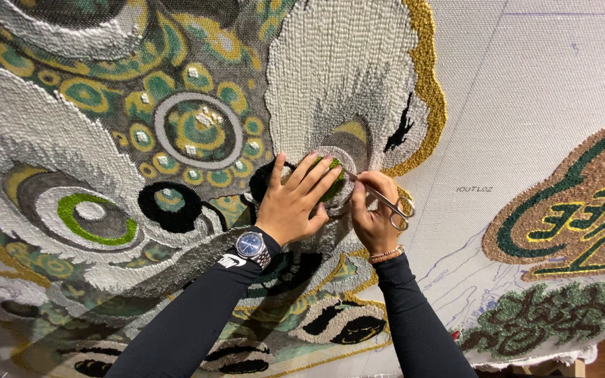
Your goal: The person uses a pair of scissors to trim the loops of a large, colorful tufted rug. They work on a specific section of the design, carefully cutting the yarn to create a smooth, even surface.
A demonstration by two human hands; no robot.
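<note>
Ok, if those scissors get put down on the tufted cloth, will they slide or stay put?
Probably stay. The scissors in the right hand look like slim, rigid metal, likely light. The tufted rug under the left hand is looped and coarse, so they should grip rather than slide, though the cloth hangs steeply, so they could drop.

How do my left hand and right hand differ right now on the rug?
The left hand lies flat with fingers spread on the tufted rug, pressing beside a green patch; the right hand is curled around small scissors. The left hand holds nothing; the right grips a tool. The left wrist wears a wristwatch, the right a thin bracelet. Both have black sleeves and meet at the same spot.
</note>
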